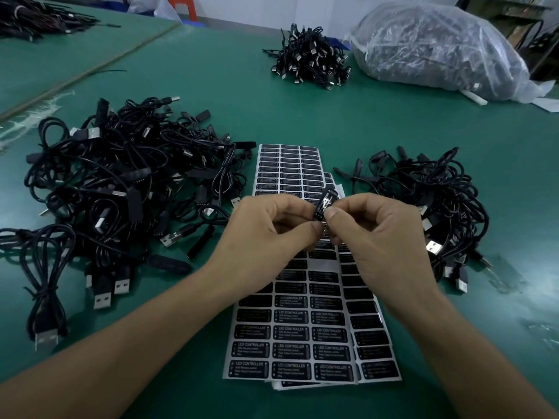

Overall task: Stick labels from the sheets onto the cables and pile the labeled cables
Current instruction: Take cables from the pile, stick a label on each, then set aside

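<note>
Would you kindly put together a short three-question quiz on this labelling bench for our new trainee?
1. True or false: the left hand and the right hand both pinch the small black controller.
2. Pick one: the label sheets lie (A) between the left cable pile and the right cable pile, (B) on the floor, (C) inside a drawer.
3. Fill in: the clear plastic bag sits on the far ____ side of the green table.

Key: 1 true; 2 A; 3 right.
</note>
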{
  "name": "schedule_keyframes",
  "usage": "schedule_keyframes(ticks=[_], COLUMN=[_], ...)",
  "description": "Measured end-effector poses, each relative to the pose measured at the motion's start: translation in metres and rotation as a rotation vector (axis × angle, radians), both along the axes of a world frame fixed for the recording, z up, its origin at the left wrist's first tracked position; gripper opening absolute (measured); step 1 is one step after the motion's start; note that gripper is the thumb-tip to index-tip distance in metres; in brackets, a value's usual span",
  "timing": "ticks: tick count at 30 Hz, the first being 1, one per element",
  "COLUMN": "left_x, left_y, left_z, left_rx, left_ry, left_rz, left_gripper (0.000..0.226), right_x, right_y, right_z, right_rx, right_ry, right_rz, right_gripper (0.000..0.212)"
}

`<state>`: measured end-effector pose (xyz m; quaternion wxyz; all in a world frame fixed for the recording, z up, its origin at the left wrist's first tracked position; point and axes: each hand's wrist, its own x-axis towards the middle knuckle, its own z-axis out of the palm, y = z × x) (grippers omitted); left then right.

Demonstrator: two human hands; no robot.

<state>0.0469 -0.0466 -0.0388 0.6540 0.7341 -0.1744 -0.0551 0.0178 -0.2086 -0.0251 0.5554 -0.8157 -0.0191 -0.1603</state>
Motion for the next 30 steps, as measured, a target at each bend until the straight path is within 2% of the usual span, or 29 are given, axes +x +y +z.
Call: schedule_keyframes(ticks=[30], left_x=[0.0039], left_y=[0.0032], left_z=[0.0010], left_rx=[-0.049], left_ry=[0.084], left_rz=[-0.085], left_gripper=[0.010], right_x=[-0.0003], right_y=[-0.0027], right_z=[0.0050], right_rx=[0.037], right_ry=[0.026], right_rz=[0.024], right_gripper=[0.017])
